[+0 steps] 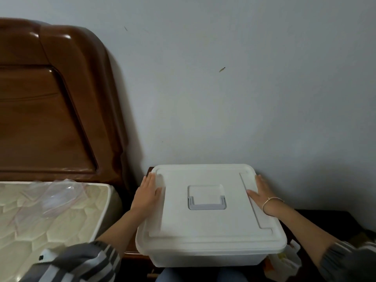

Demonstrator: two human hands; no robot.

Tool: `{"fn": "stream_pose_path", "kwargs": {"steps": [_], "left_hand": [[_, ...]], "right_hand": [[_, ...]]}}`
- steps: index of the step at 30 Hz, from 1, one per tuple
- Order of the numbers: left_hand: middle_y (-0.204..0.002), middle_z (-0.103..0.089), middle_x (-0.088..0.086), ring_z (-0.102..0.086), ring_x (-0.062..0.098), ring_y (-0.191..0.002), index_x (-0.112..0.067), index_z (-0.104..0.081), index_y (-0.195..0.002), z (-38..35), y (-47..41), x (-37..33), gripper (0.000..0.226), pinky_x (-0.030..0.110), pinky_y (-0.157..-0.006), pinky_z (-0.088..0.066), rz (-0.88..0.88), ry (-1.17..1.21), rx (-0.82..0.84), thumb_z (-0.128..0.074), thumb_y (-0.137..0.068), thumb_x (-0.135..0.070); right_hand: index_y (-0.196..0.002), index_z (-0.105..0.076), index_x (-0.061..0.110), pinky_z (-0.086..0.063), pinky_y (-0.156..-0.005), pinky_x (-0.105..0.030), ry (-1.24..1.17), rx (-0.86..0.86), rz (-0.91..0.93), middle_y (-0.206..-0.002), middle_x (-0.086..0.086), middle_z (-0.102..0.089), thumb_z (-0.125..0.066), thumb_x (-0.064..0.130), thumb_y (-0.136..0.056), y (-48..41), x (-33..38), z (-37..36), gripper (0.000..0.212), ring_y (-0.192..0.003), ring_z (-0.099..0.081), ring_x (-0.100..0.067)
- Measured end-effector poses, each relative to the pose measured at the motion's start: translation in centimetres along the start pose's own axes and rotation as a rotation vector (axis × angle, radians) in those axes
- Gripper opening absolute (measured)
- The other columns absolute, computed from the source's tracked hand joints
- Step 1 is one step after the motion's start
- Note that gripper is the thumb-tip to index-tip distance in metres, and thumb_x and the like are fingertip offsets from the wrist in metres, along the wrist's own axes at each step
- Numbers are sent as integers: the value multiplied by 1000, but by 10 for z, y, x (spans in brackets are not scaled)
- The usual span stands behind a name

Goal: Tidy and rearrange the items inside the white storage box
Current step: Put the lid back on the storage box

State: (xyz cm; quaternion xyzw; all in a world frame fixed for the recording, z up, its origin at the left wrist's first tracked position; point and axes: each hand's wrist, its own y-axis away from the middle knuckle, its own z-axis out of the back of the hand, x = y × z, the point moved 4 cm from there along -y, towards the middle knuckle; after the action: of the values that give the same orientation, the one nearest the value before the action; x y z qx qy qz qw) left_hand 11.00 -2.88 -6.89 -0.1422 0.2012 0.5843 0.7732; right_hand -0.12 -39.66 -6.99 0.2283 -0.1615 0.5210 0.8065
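Observation:
The white storage box (207, 255) stands in front of me against the wall, its white lid (203, 222) on top and closed. A grey folding handle (207, 205) lies flat in the lid's middle recess. My left hand (147, 192) lies against the lid's left edge, fingers straight and pointing away from me, thumb on the lid. My right hand (262, 191), with a thin bangle on the wrist, rests on the lid's right edge, fingers extended. The box's contents are hidden under the lid.
A bare mattress (57, 220) with a crumpled clear plastic bag (59, 195) lies at left under a brown wooden headboard (50, 108). A dark wooden surface (325, 220) holds the box. A small white container (289, 259) sits at the box's lower right. The pale wall (244, 78) is close behind.

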Motion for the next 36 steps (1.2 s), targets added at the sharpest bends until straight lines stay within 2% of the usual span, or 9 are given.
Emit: {"fn": "stream_pose_path", "kwargs": {"steps": [4,11,17,21,25,27,29,32,36], "left_hand": [[-163,2,0,2,19,-150,-12,0,-155,-10,-13,-4,61,46,-119,-13,22,-44,19,-26,-104,-36],[-163,-1,-3,0,18,-150,-19,-2,-155,-23,-20,7,63,46,-119,-15,5,17,-48,-29,-103,-40],[-162,-10,-2,-5,20,-149,-18,-12,-155,-20,-21,9,62,40,-121,-12,9,107,-102,-39,-102,-34],[-161,-15,8,-13,23,-148,-9,-17,-153,-8,-8,24,72,41,-120,-15,243,224,-185,-50,-97,-39],[-156,-27,17,-35,38,-137,-8,-15,-153,-16,21,45,92,48,-109,-34,597,617,2,-60,-87,-55],[-142,-47,21,-52,38,-122,-2,-32,-147,-23,33,47,91,46,-104,-43,681,858,141,-66,-82,-56],[-121,-65,20,-63,35,-107,2,-59,-125,-24,40,45,76,48,-101,-47,654,959,213,-70,-76,-55],[-113,-67,14,-64,32,-100,3,-61,-116,-22,43,43,62,46,-96,-50,632,893,75,-69,-83,-48],[-106,-61,7,-58,20,-86,-1,-52,-120,-3,42,27,58,31,-67,-47,506,403,-55,-53,-92,-52]], "right_hand": [[-150,13,14,-6,-120,-39,-30,50,-16,-158,-1,19,-33,39,-101,-15,-6,-8,72,-147,6,-18],[-150,14,17,-20,-117,-39,18,26,-33,-158,4,20,-32,40,-101,-27,-18,-17,71,-145,-17,-30],[-151,9,16,-13,-117,-33,-96,12,-13,-159,2,16,-38,36,-100,-21,-12,-14,71,-147,-6,-21],[-152,5,14,-11,-118,-34,-301,-14,-84,-160,-6,5,-51,31,-96,-8,-9,-6,81,-147,-4,-21],[-151,3,10,-24,-113,-40,-413,-18,-306,-158,-14,-13,-59,35,-91,2,-25,2,90,-143,-23,-31],[-151,-5,7,-31,-111,-41,-433,-6,-389,-155,-17,-23,-60,39,-90,5,-32,2,89,-138,-32,-34],[-150,-16,5,-36,-108,-45,-437,44,-454,-150,-20,-33,-58,47,-89,10,-36,0,85,-132,-40,-36],[-147,-24,3,-38,-106,-48,-445,68,-469,-146,-21,-38,-54,52,-89,12,-36,-5,82,-128,-44,-37],[-148,-22,5,-36,-107,-46,-403,93,-507,-148,-19,-34,-46,60,-89,15,-30,-5,84,-131,-40,-37]]}}
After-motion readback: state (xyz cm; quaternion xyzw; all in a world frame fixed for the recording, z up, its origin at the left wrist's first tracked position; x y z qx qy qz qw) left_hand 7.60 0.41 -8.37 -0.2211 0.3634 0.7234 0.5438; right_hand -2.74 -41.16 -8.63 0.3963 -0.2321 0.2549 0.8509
